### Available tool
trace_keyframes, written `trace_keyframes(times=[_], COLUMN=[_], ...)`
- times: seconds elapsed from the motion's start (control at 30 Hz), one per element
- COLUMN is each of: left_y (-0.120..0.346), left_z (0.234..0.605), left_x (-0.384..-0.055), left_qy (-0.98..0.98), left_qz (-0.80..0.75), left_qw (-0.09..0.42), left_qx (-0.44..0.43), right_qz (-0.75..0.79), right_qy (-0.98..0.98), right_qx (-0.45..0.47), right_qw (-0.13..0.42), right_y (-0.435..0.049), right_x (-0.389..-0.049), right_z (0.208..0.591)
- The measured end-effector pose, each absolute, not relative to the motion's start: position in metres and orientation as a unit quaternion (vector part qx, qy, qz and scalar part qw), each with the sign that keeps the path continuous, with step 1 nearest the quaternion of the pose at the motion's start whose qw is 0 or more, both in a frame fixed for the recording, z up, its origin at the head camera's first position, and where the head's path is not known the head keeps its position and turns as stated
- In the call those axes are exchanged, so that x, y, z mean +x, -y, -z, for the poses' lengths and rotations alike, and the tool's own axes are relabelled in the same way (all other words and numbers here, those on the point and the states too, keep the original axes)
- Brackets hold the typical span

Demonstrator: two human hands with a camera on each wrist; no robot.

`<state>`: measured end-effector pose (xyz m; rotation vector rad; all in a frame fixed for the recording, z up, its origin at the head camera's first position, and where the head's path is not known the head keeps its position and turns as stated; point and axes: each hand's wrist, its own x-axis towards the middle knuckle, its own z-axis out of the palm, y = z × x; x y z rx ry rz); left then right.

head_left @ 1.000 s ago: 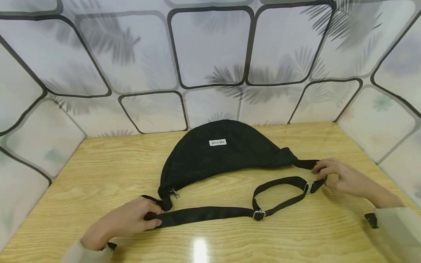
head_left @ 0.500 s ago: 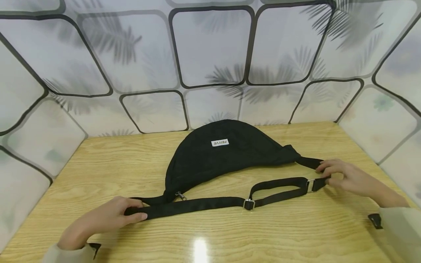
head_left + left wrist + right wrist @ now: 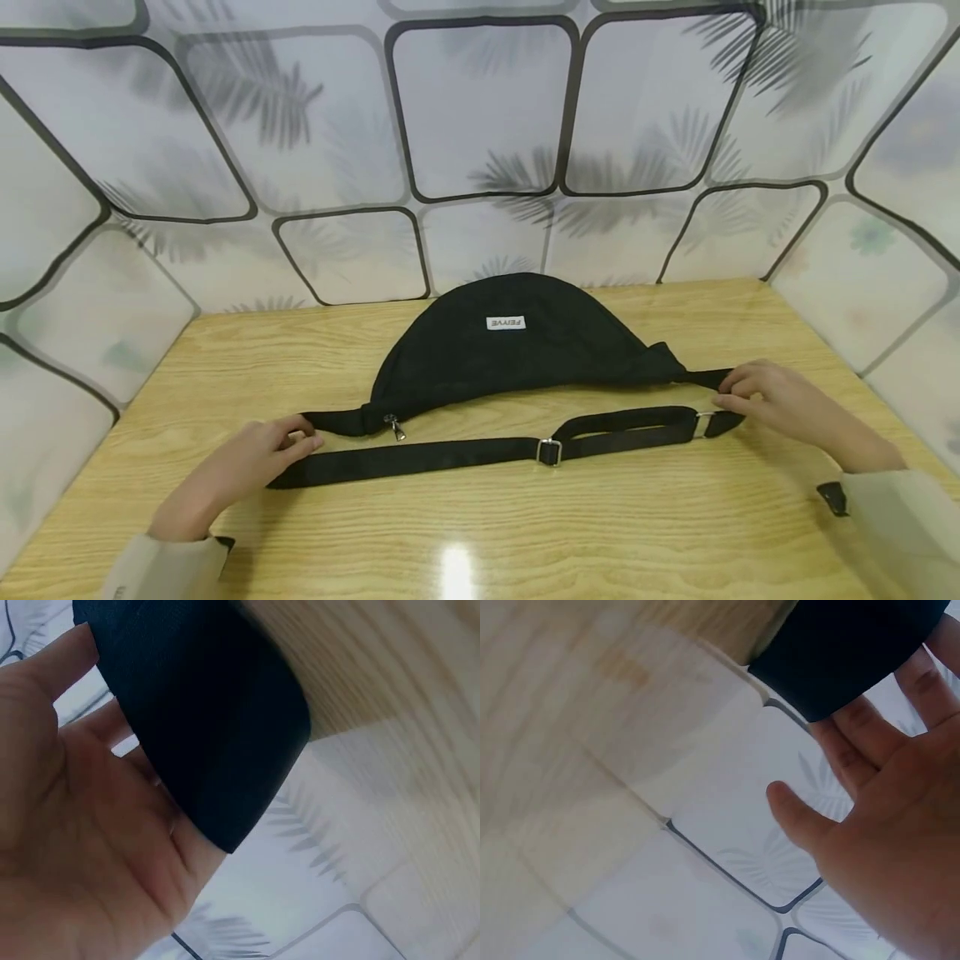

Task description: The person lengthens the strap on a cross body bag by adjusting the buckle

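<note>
A black waist bag (image 3: 517, 358) with a small white label lies on a wooden table. Its zipper pull (image 3: 395, 427) hangs at the left end. The black strap (image 3: 450, 454) runs along the near side, with a metal slider buckle (image 3: 549, 451) and a metal ring (image 3: 702, 424) toward the right. My left hand (image 3: 243, 475) holds the strap at its left bend. In the left wrist view the thumb meets the strap's edge while the fingers lie behind it. My right hand (image 3: 783, 412) touches the strap by the bag's right end; its thumb (image 3: 799, 814) stands apart from the strap.
A patterned backdrop (image 3: 480, 117) with dark outlines and leaf prints closes off the back and both sides. The wooden table (image 3: 525, 533) reaches out in front, with a bright light reflection near its front edge.
My left hand has moved left, then slightly up, drawing the strap straighter. The strap's loop near the buckle has flattened and the buckle has shifted left. My right hand has stayed near its place.
</note>
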<state>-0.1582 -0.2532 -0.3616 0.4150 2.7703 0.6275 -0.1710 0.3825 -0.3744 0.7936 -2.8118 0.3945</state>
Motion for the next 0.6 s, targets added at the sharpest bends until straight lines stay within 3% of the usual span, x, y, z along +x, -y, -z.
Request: trace_keyframes(times=[0.27, 0.47, 0.6], left_y=[0.263, 0.263, 0.261], left_z=[0.360, 0.359, 0.360], left_x=[-0.171, -0.172, -0.167], left_qy=[-0.965, -0.964, -0.944], left_qz=[-0.194, -0.201, -0.245], left_qw=[0.113, 0.103, 0.122], left_qx=[0.132, 0.143, 0.185], right_qz=[-0.127, -0.109, -0.147], right_qy=[0.965, 0.966, 0.950], right_qx=[0.228, 0.235, 0.274], right_qw=[0.015, 0.020, 0.018], right_y=[-0.375, -0.376, -0.376], right_x=[-0.169, -0.167, -0.163], right_z=[0.367, 0.367, 0.368])
